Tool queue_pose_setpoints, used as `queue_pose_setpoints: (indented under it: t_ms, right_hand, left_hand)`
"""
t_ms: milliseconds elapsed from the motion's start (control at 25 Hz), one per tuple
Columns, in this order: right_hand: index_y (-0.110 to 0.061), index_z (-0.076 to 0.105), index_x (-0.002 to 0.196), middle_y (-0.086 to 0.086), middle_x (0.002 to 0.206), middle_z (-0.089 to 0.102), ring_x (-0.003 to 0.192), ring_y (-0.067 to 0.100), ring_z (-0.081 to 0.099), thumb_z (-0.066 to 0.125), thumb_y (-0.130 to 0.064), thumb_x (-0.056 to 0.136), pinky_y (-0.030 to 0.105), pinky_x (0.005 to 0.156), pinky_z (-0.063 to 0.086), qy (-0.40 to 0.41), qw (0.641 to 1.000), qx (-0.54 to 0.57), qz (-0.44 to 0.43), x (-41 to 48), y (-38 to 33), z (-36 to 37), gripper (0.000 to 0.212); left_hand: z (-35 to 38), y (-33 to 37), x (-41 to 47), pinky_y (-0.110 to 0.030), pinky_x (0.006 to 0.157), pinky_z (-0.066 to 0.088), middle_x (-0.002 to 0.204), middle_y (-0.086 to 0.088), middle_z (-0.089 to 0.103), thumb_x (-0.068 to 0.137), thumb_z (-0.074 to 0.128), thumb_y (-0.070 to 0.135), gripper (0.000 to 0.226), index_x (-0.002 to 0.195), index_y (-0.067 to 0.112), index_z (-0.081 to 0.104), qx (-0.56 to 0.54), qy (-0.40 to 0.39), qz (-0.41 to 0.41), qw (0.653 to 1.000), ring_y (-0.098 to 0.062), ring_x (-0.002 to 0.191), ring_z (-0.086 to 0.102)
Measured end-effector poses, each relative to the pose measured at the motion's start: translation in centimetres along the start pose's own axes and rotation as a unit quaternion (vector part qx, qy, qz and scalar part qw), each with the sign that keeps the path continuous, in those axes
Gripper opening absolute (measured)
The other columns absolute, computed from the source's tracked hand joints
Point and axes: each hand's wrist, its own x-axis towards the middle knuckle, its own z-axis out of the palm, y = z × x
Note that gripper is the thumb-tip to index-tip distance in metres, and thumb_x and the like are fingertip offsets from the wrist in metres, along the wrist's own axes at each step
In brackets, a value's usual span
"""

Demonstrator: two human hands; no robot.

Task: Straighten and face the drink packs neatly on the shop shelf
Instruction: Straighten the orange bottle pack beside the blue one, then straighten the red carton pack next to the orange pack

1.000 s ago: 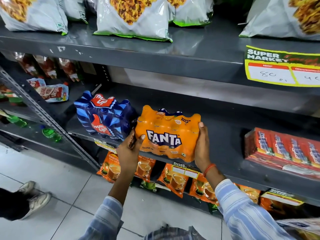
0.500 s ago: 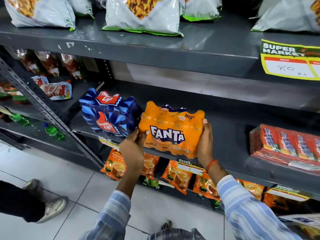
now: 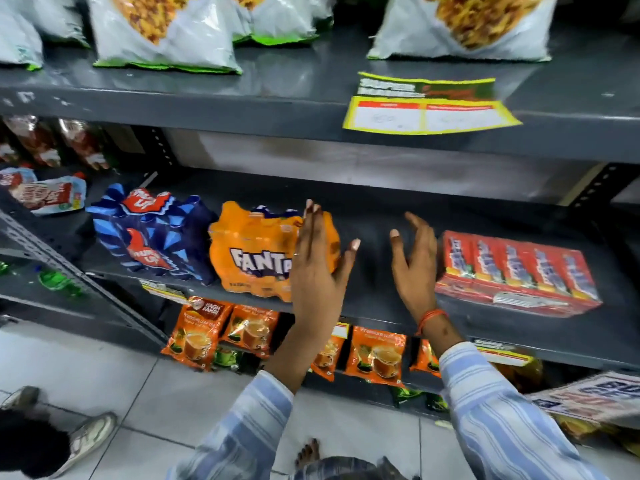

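Observation:
An orange Fanta pack stands on the dark middle shelf, label forward, beside a blue Thums Up pack on its left. A red pack of drink cartons lies further right on the same shelf. My left hand hovers open in front of the Fanta pack's right end, fingers spread, holding nothing. My right hand is open too, in the gap between the Fanta pack and the red pack, close to the red pack's left end.
White snack bags line the upper shelf, with a yellow price label on its edge. Orange tea pouches sit on the shelf below. Another person's shoe is on the tiled floor at lower left.
Both hands have let go of the Fanta pack, which now rests on the shelf. They have moved right, toward the red pack, and the view has shifted right.

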Motion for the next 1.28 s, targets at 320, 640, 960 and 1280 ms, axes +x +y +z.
queue_pose_setpoints:
  t_ms: [320,640,960,1280]
  right_hand:
    - [0.004,0.044,0.130,0.029,0.133,0.047,0.124,0.044,0.043,0.042,-0.041,0.081,0.046,0.106,0.031,0.024,0.965,-0.261,0.030,1.6,8.8,-15.4,0.067]
    - [-0.002,0.057,0.114,0.018,0.117,0.067,0.108,0.033,0.063,0.076,-0.041,0.074,0.037,0.092,0.046,0.018,0.943,-0.054,0.327,3.6,14.9,-22.7,0.059]
    - [-0.011,0.066,0.098,0.011,0.102,0.073,0.088,0.025,0.068,0.083,-0.048,0.054,0.041,0.088,0.055,0.070,0.939,0.041,0.335,3.5,13.8,-23.1,0.060]
    - [-0.005,0.070,0.077,0.020,0.090,0.072,0.093,0.036,0.065,0.056,-0.069,0.073,0.037,0.087,0.047,-0.021,0.933,-0.187,0.305,5.5,11.2,-25.7,0.066]
  left_hand:
    - [14.1,8.9,-3.4,-0.031,0.090,0.042,0.124,-0.024,0.060,0.087,0.060,0.031,0.053,0.127,-0.001,0.047,-0.039,-0.220,-0.122,0.967,-0.036,0.116,0.056]
    - [19.1,7.2,-2.6,-0.033,0.077,0.047,0.105,-0.020,0.071,0.076,0.072,0.036,0.041,0.103,0.006,0.069,-0.069,-0.301,-0.311,0.899,-0.029,0.101,0.067]
    - [18.5,7.6,-3.2,-0.043,0.098,0.049,0.113,-0.013,0.070,0.078,0.068,0.040,0.044,0.115,0.016,0.063,-0.132,-0.283,-0.321,0.894,-0.030,0.103,0.065]
    - [14.2,9.1,-3.5,-0.038,0.084,0.049,0.103,-0.013,0.073,0.072,0.072,0.046,0.041,0.098,0.014,0.070,-0.002,-0.154,-0.255,0.954,-0.034,0.101,0.065]
